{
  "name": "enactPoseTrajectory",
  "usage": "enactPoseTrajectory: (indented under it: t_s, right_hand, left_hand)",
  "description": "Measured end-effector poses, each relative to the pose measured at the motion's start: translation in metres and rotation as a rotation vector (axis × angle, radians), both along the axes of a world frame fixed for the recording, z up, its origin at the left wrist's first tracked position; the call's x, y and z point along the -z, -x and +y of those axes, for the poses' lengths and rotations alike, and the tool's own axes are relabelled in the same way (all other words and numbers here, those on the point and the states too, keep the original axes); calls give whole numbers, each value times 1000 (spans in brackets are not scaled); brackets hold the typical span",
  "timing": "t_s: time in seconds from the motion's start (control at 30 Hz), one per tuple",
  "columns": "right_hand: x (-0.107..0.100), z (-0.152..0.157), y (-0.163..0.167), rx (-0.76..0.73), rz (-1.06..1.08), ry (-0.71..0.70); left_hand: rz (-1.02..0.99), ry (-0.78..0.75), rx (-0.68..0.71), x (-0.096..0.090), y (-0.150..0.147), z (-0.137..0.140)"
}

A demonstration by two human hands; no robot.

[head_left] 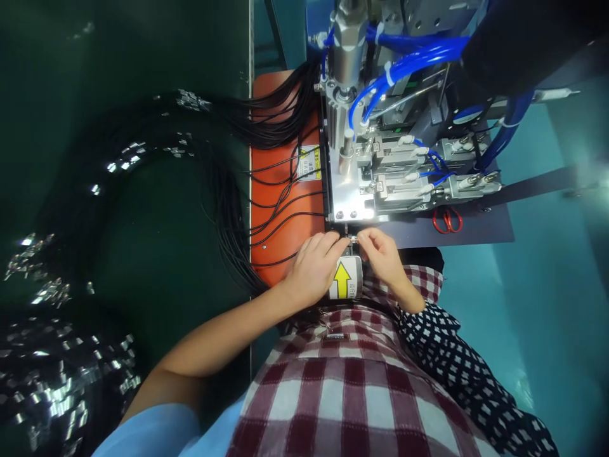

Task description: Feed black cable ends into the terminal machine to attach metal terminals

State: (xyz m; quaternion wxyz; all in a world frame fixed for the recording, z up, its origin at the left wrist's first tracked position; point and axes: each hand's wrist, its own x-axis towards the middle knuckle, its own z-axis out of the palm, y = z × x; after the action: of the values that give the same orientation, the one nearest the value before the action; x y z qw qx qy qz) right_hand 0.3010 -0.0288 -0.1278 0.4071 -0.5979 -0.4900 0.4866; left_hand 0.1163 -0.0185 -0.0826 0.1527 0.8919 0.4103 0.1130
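Observation:
My left hand lies in front of the machine, its fingers closed towards a small shiny metal connector. A black cable runs from the left under that hand. On the other side, my right hand pinches at the same connector with thumb and forefinger. Both sets of fingertips meet just below the machine's metal front plate. Directly beneath them is a white label with a yellow arrow on a rounded part. The fingers hide most of the connector.
An orange board carries several black cables and a warning label. Bundled cables with shiny ends spread over the dark green table at left. Red-handled scissors lie right of the machine. Blue air hoses arch above.

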Motion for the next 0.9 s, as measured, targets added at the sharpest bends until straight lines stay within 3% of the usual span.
enactPoseTrajectory:
  t_s: [0.37, 0.47, 0.6, 0.73, 0.9]
  right_hand:
    - [4, -4, 11, 83, 99, -20]
    - [3, -3, 14, 94, 126, -40]
    - [1, -1, 11, 66, 127, -60]
    - [1, -1, 9, 54, 132, -57]
    - [2, -1, 8, 54, 139, -42]
  left_hand:
    - [135, -38, -23, -5, -13, 1]
    - [94, -7, -36, -7, -14, 1]
    - [-26, 14, -173, -7, 3, -16]
    - [113, -63, -351, -4, 29, -44]
    - [226, -175, -376, 0, 46, -49]
